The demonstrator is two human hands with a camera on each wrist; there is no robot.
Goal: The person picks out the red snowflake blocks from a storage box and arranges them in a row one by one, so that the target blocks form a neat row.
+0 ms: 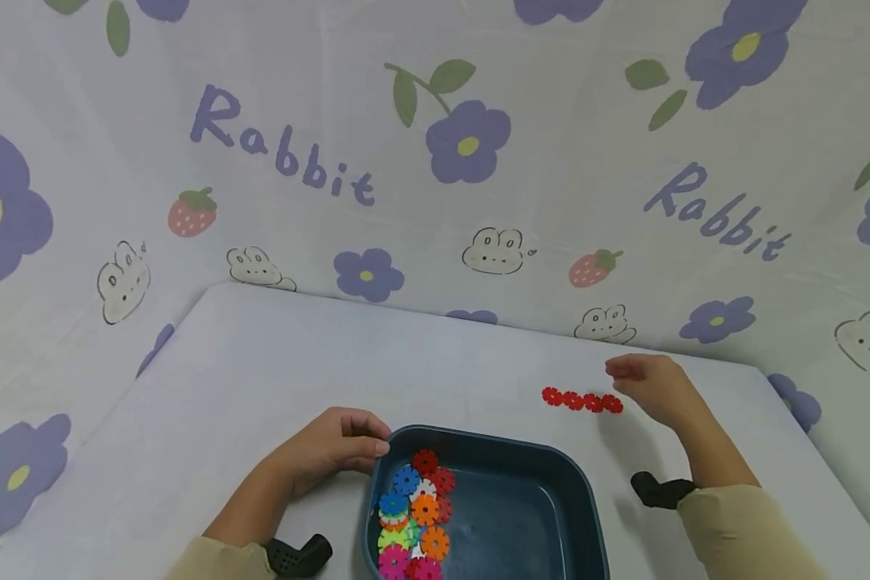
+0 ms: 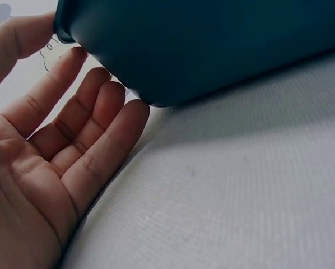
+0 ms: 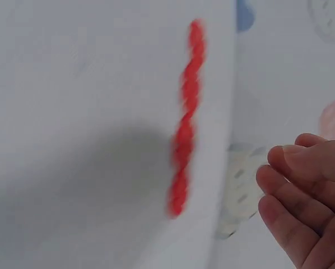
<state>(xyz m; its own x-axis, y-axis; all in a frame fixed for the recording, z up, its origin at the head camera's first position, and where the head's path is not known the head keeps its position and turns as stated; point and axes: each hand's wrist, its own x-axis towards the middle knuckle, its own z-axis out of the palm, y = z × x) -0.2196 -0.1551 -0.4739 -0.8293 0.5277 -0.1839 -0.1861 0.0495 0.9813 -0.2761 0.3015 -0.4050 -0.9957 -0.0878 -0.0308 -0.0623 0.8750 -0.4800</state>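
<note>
My left hand (image 1: 341, 443) grips the far left corner of a dark blue plastic tray (image 1: 489, 445). In the left wrist view the thumb is at the rim and the other fingertips (image 2: 135, 112) touch the tray's outer wall (image 2: 201, 50). Inside the tray, at its left end, lies a pile of colourful notched plastic discs (image 1: 425, 510). A row of several joined red notched discs (image 1: 582, 400) lies on the table beyond the tray, blurred in the right wrist view. My right hand (image 1: 652, 388) hovers just right of the row, fingers loosely bent, with nothing in it.
The white table (image 1: 333, 354) reaches back to a cloth backdrop (image 1: 297, 234) printed with flowers, rabbits and strawberries. Black wrist devices (image 1: 663, 490) sit at both sleeve cuffs. The tray runs out of the bottom of the head view.
</note>
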